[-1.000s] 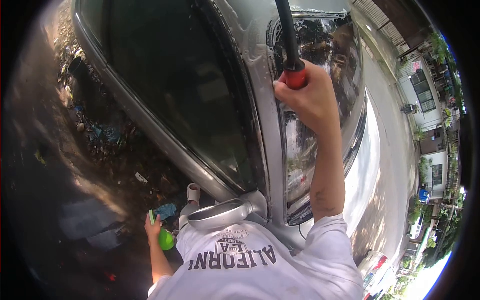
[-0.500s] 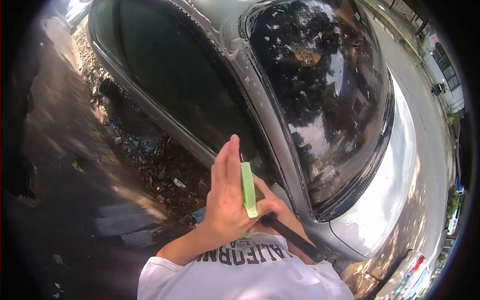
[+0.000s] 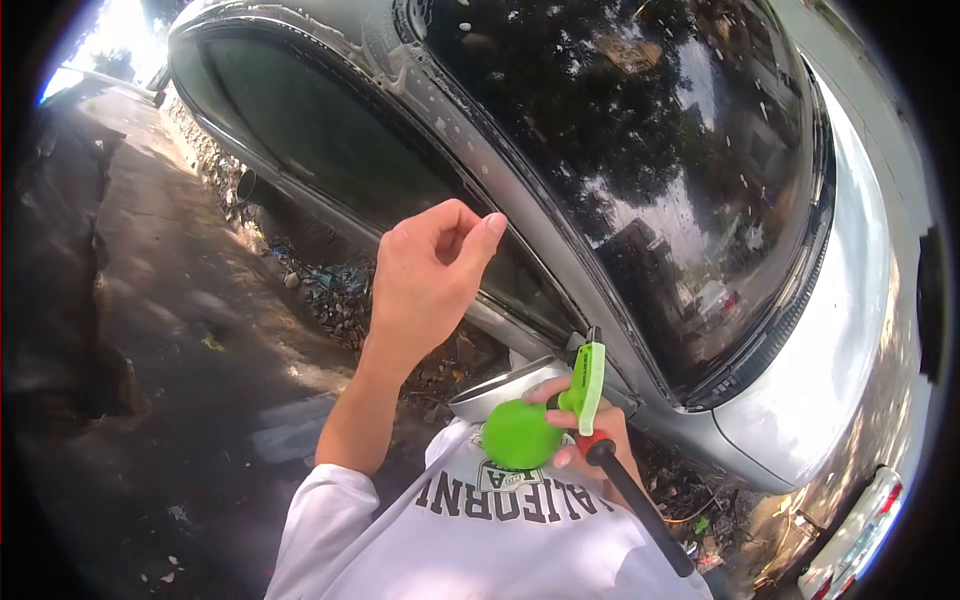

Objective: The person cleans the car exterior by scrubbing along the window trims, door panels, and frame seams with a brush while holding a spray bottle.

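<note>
My left hand point(image 3: 425, 275) is raised in front of the car's side window point(image 3: 330, 110). Its fingers curl toward the thumb, and nothing shows between them. Lower down, near my chest, my right hand point(image 3: 610, 430) grips a green spray bottle point(image 3: 522, 437) near its neck. The bottle's light green trigger head point(image 3: 583, 388) points up toward the car. A long black handle point(image 3: 645, 510) with a red collar sticks out below the same hand; its other end is hidden. Right behind the bottle is the car's silver side mirror point(image 3: 500, 390).
The silver car fills the view ahead, with a dark reflective windshield point(image 3: 640, 180) and soap suds on its roof edge point(image 3: 390, 65). Rubble and litter point(image 3: 340, 290) lie beneath its side. A paved strip point(image 3: 180, 290) runs along the left. A white car point(image 3: 860, 540) stands at lower right.
My left hand has gone from flat beside the trigger head to curled, moving up and away. The spray bottle's green body and the side mirror have come into view. The camera view has shifted.
</note>
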{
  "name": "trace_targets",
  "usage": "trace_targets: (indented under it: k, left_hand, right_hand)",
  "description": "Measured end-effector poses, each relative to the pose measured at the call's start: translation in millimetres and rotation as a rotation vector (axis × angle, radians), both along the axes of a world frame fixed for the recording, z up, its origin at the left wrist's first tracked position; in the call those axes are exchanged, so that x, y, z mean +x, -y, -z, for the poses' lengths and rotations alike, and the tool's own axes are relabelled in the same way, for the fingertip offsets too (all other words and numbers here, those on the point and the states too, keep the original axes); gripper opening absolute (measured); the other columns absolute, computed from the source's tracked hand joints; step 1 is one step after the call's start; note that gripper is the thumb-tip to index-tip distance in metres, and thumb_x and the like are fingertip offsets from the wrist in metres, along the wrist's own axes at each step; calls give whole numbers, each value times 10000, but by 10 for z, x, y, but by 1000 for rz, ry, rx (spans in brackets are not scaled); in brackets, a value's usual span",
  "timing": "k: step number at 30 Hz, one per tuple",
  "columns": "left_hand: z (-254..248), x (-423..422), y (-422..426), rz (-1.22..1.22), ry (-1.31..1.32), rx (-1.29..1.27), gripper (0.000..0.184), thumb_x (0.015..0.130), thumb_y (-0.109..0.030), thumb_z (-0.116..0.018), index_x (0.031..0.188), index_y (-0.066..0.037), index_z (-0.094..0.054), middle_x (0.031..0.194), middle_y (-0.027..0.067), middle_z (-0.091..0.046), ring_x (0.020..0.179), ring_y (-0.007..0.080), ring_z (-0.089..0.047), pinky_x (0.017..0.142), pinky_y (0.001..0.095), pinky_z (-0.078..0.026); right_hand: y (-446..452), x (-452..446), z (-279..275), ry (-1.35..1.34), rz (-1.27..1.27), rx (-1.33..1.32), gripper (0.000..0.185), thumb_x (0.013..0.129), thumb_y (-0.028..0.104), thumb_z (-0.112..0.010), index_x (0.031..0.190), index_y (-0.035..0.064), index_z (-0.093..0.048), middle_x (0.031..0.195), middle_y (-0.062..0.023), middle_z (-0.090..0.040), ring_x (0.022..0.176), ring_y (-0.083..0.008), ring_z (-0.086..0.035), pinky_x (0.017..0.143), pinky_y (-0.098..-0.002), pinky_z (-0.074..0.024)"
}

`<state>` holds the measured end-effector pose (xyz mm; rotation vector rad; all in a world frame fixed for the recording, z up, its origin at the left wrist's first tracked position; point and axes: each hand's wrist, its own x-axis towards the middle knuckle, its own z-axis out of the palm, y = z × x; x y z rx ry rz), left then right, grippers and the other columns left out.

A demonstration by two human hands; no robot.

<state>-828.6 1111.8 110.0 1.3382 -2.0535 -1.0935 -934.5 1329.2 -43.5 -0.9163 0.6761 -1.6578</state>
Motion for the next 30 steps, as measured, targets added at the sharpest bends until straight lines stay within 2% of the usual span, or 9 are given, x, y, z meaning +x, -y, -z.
trace_targets:
  k: [1, 4, 10, 14, 17, 19, 23, 28, 30]
  left_hand:
    - [31, -66, 45, 9, -13, -25, 389, 1008, -242, -689, 716, -1, -598, 550, -77, -452, 522, -9, -369, 470, 232, -245]
    - [153, -247, 123, -48, 17, -154, 417, 990, -228, -688, 659, 2, -581, 543, -85, -427, 526, -12, -336, 478, 250, -202]
    - [182, -341, 292, -92, 2, -162, 399, 951, -192, -700, 626, 13, -591, 544, -90, -436, 539, -18, -351, 487, 252, -216]
    - [73, -324, 491, -184, -143, -218, 365, 912, -174, -710, 604, -18, -594, 546, -94, -419, 540, -14, -314, 495, 246, -199]
    - [-6, -332, 492, -218, -145, -75, 360, 908, -178, -710, 602, -24, -598, 548, -101, -414, 540, -12, -319, 501, 245, -192]
    - [27, -369, 398, -182, -60, -55, 289, 819, -192, -677, 646, 37, -637, 512, -36, -513, 521, 26, -422, 501, 257, -333]
    - [-66, -368, 526, -207, -60, -191, 280, 812, -195, -678, 649, 31, -663, 516, -27, -526, 525, 23, -428, 519, 242, -342]
    - [-268, -339, 602, -198, 87, -100, 294, 795, -240, -688, 654, 17, -690, 545, -17, -563, 560, 43, -471, 563, 240, -390]
    - [-186, -300, 624, -131, 125, -118, 288, 795, -259, -682, 667, -5, -722, 582, 28, -658, 584, 81, -557, 633, 258, -474]
  right_hand:
    - [8, -32, 17, -63, -6, 16, 506, 778, 293, -905, 1217, 77, -777, 1305, -202, -636, 1199, -335, -621, 1030, -453, -479]
    - [32, -90, 41, -129, -31, 47, 535, 744, 273, -909, 1212, 50, -777, 1297, -201, -639, 1183, -330, -618, 1038, -458, -463]
    - [83, -134, 66, -139, -46, 71, 553, 713, 254, -907, 1209, 44, -781, 1303, -195, -635, 1181, -324, -608, 1039, -452, -455]
    - [112, -207, 50, -183, -75, 86, 565, 698, 245, -906, 1206, 34, -780, 1321, -190, -625, 1191, -327, -604, 1045, -452, -453]
    - [122, -252, 14, -212, -88, 89, 547, 709, 234, -902, 1200, 27, -780, 1326, -191, -621, 1193, -330, -604, 1050, -456, -451]
    - [151, -242, 16, -187, -103, 74, 545, 710, 233, -903, 1199, 26, -780, 1331, -187, -619, 1193, -329, -604, 1050, -454, -454]
    - [226, -212, -66, -191, -198, 4, 544, 715, 236, -910, 1197, 19, -779, 1347, -177, -609, 1193, -323, -607, 1047, -448, -466]
    - [259, -174, -94, -167, -224, 0, 534, 722, 232, -909, 1204, 37, -784, 1369, -163, -595, 1216, -328, -602, 1060, -452, -468]
    - [347, -178, -84, -173, -226, -5, 528, 728, 228, -907, 1209, 48, -786, 1376, -160, -591, 1226, -333, -598, 1070, -456, -465]
